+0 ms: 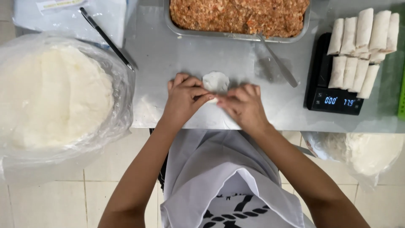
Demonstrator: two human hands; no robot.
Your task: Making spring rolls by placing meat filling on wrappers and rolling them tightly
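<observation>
A small white piece of dough (215, 81) lies on the steel table (168, 55) near its front edge. My left hand (183, 99) and my right hand (244, 106) meet at the dough's near edge, fingertips pinching and pressing it. Both hands cover the lower part of the dough, so its full shape is hidden. A white apron (223, 177) hangs below my arms.
A metal tray of reddish-brown minced filling (240, 14) stands at the back, a spoon (278, 61) leaning from it. Rolled white wraps (363, 42) are stacked on a black digital scale (333, 99) at right. A big bagged dough mass (55, 93) sits left, with black tongs (105, 38) behind.
</observation>
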